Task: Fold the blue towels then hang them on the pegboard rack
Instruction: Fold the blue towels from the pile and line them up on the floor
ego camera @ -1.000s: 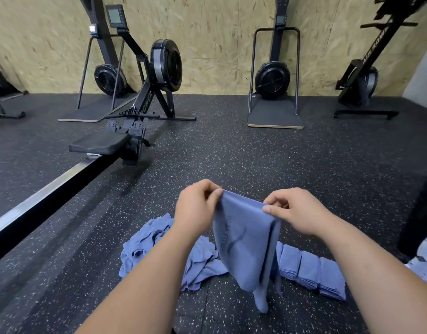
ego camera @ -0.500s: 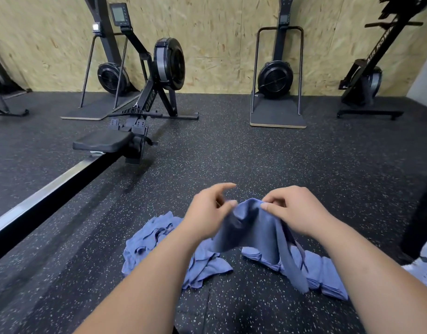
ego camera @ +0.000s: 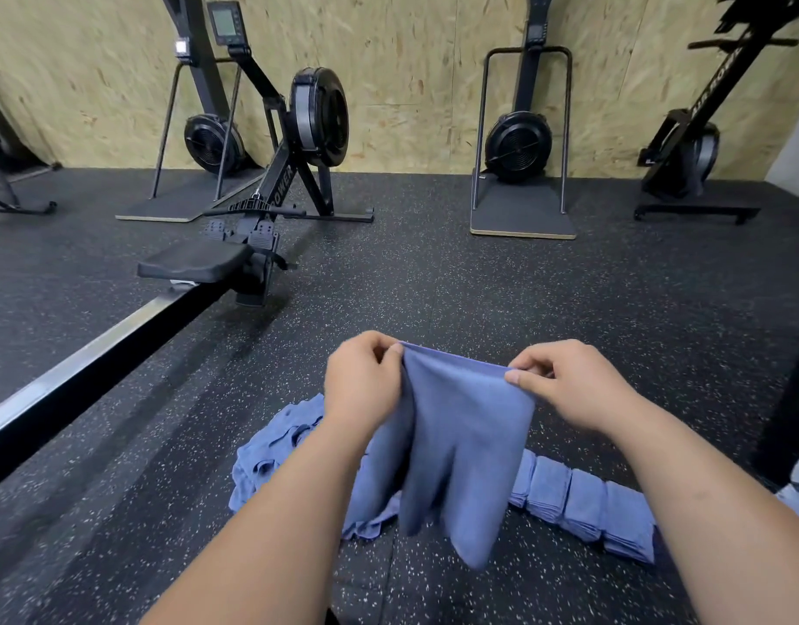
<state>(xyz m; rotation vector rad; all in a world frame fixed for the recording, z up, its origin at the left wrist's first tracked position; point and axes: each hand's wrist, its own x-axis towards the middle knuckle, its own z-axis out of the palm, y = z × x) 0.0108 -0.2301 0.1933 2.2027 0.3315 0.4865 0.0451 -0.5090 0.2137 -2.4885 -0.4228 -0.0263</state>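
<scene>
A blue towel (ego camera: 461,435) hangs in the air in front of me, stretched by its top edge. My left hand (ego camera: 364,381) pinches the top left corner and my right hand (ego camera: 569,383) pinches the top right corner. Beneath it on the dark floor lies a loose heap of unfolded blue towels (ego camera: 276,453) to the left. A row of folded blue towels (ego camera: 582,502) lies to the right, partly hidden by the hanging towel. No pegboard rack is in view.
A rowing machine (ego camera: 253,209) with a long rail (ego camera: 82,372) runs across the left floor. More black gym machines (ego camera: 519,142) stand against the chipboard wall at the back. A dark object (ego camera: 790,408) stands at the right edge.
The towel was bunched between my two hands half a second ago. My hands have moved apart and the towel now hangs spread flat between them.
</scene>
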